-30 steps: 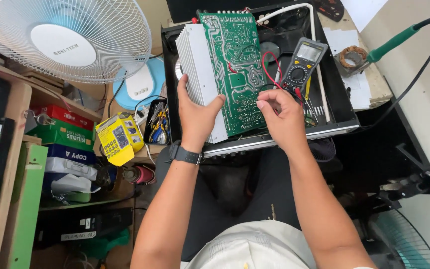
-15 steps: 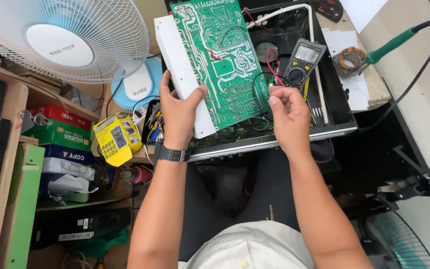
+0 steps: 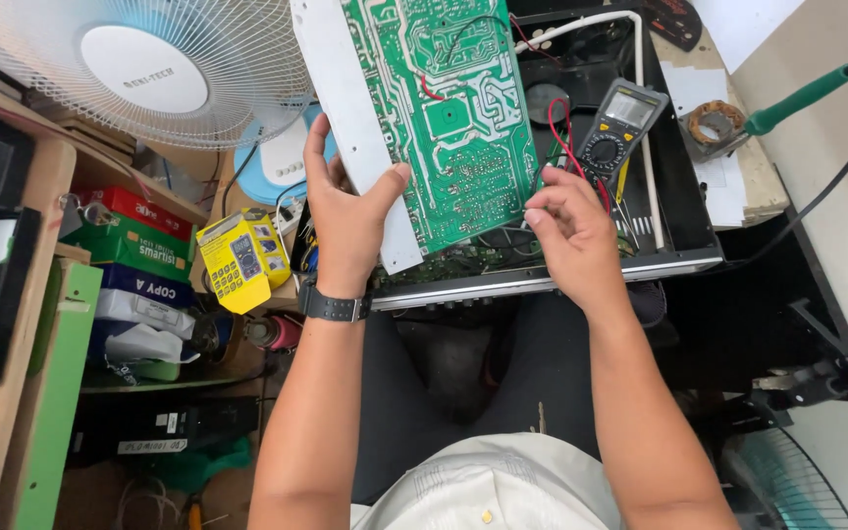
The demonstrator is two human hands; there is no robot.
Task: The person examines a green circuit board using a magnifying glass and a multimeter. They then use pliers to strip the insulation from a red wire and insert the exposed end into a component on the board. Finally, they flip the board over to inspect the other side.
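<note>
A green circuit board (image 3: 449, 118) with a white metal side strip is tilted up over an open black equipment chassis (image 3: 679, 211). My left hand (image 3: 345, 221) grips the board's lower left edge, thumb on the green face. My right hand (image 3: 571, 231) touches the board's lower right corner with its fingertips, near red wires. A grey and black multimeter (image 3: 620, 128) lies in the chassis just right of the board. A dark watch sits on my left wrist.
A white desk fan (image 3: 149, 69) stands at the upper left. Shelves on the left hold a yellow boxed meter (image 3: 242, 260) and stacked boxes. A green-handled soldering iron (image 3: 807, 93) and a solder coil (image 3: 714, 126) lie at the right. A dark stand is at lower right.
The board has been lifted and swung up toward me, showing more of its solder side. My left hand shifted along its lower edge; my right hand stayed at the corner.
</note>
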